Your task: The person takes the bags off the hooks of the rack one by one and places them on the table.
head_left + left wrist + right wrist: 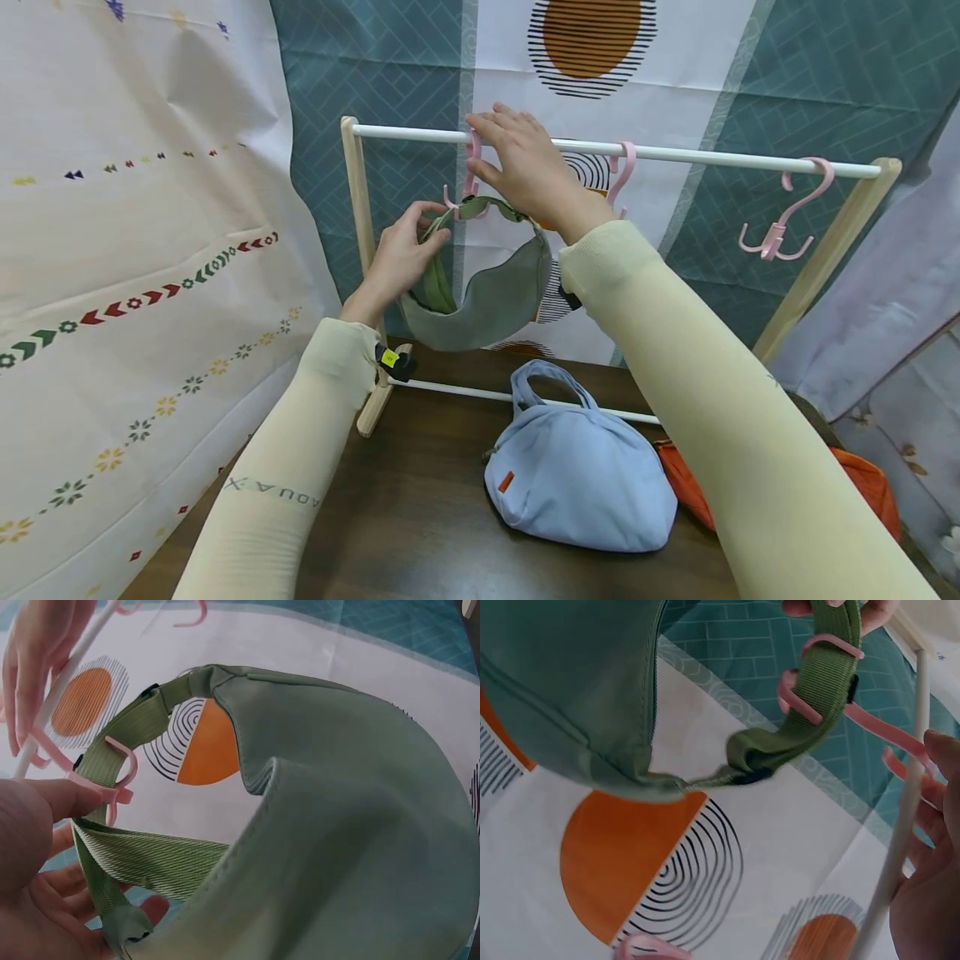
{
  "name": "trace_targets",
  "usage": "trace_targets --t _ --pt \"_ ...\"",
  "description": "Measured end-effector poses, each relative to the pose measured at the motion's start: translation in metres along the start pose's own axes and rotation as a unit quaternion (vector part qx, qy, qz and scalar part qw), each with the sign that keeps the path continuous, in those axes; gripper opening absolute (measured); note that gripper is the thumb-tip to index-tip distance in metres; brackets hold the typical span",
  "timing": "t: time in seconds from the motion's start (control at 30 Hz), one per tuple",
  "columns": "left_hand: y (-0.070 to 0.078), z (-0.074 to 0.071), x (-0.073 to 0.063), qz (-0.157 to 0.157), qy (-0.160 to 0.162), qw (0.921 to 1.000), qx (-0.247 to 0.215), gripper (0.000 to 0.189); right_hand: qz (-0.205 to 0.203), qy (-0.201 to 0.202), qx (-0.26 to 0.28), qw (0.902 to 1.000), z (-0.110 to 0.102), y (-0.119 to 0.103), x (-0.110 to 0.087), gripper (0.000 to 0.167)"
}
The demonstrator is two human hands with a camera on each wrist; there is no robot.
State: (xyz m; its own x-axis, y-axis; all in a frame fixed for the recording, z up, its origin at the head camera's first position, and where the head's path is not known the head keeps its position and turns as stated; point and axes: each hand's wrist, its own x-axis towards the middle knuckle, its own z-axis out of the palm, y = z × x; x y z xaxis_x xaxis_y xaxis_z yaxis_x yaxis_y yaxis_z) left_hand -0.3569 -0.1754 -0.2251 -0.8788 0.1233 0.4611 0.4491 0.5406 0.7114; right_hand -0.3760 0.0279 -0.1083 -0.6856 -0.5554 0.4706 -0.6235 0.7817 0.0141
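Note:
A green sling bag [491, 308] hangs by its webbing strap [142, 859] from a pink hook [472, 179] on the white rail [712, 157]. With thumb and fingers, my left hand [397, 257] grips the strap beside the hook's lower prongs; in the left wrist view the thumb lies against the pink prong base. Up at the rail, my right hand [528, 162] touches the hook's top, its fingers fairly straight. The right wrist view shows the right thumb near the hook's curve [889, 733] and the fingers behind the rail.
Two more pink hooks, one near the middle [622, 171] and one at the right [783, 212], hang on the rail. A light blue handbag [581, 479] stands on the dark table [420, 517]. An orange item [870, 492] lies partly behind my right sleeve.

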Motion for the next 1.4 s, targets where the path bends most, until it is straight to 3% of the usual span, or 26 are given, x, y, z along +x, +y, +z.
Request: trace_targets --t 0.47,0.9,1.4 --pt "0.008 -0.003 0.000 0.013 0.065 0.9964 -0.052 0.030 0.014 0.043 0.010 0.9989 0.006 -0.005 0.001 0.056" --pt "0.039 -0.006 0.011 0.069 0.135 0.9826 -0.107 0.023 0.019 0.041 0.024 0.9987 0.007 -0.007 0.002 0.057" --pt "0.040 0.000 0.001 0.079 0.122 0.9829 -0.113 0.023 0.020 0.020 0.028 0.9992 0.002 -0.002 0.001 0.052"
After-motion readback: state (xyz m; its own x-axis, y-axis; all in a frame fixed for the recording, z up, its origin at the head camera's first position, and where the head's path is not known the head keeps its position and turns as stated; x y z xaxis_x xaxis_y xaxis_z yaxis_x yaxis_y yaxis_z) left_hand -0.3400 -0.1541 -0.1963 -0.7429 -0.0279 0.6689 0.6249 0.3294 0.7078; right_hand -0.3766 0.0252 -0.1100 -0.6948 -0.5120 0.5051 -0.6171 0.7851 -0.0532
